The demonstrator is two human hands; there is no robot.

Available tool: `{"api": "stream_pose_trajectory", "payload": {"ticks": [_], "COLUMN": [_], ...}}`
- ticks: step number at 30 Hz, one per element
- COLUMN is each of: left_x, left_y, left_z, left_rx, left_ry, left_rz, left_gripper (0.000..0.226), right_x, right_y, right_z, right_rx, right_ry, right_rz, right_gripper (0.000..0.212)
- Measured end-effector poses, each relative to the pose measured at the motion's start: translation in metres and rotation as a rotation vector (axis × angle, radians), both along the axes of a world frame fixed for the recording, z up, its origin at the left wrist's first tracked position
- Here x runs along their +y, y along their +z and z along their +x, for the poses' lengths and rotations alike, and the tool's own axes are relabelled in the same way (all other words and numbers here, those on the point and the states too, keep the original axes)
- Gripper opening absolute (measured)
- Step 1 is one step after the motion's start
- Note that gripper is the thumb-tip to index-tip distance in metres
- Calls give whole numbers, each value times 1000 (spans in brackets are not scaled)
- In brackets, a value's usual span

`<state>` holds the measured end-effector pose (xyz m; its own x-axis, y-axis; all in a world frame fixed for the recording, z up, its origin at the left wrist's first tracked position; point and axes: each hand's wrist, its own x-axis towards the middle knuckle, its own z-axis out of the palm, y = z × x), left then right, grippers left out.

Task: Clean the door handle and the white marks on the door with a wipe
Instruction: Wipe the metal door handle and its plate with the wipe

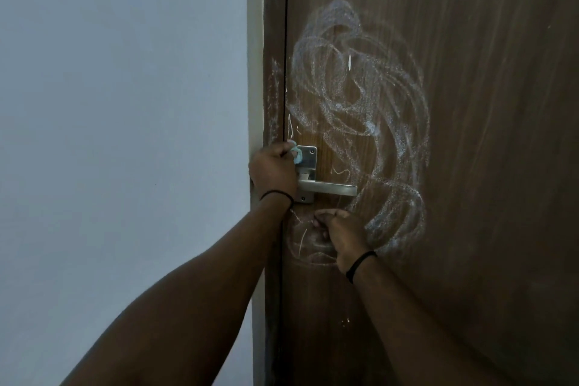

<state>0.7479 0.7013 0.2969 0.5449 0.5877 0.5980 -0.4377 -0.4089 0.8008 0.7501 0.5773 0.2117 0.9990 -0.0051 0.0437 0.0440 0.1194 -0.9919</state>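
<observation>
Pale blue wipe (77,155) is bunching inside the left hand (273,170), whose curled grip is pressing it against the top left corner of the steel door handle (326,188) plate. Below the lever, the right hand (343,236) is curling its fingers against the brown door (485,166); whether it is holding anything, I cannot tell. White marks (360,110) are swirling across the door above and right of the handle, and fainter ones are showing around the right hand.
</observation>
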Motion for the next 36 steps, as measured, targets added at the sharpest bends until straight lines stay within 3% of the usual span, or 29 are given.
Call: {"api": "stream_pose_trajectory", "payload": {"ticks": [4,7,10,17,22,25,28,30,36], "left_x": [2,2,5,1,17,18,14,10,8], "left_y": [-5,-38,-66,-69,-36,-21,-15,-18,-45], "left_z": [2,-1,-7,-37,-68,-72,-68,-65,-55], "left_rx": [5,182,397,507,488,344,200,161,22], "left_ry": [26,102,78,-427,-703,-513,-103,-15,-4], "left_rz": [80,155,55,-317,-286,-164,320,572,606], "left_gripper": [19,12,7,12,20,22,23,25,25], "right_x": [3,2,4,4,-3,3,8,10,18], "right_y": [0,-5,-8,8,25,42,70,91,132], "right_z": [-3,-9,-17,-36,-52,-61,-58,-50,-17], "right_rx": [-53,-53,-86,-426,-580,-697,-776,-846,-959], "right_ry": [5,14,37,38,-34,-103,-255,-315,-394], "right_rz": [-22,-31,-74,-433,-475,-454,-499,-579,-769], "right_gripper": [10,11,14,32,20,26,26,17,18]}}
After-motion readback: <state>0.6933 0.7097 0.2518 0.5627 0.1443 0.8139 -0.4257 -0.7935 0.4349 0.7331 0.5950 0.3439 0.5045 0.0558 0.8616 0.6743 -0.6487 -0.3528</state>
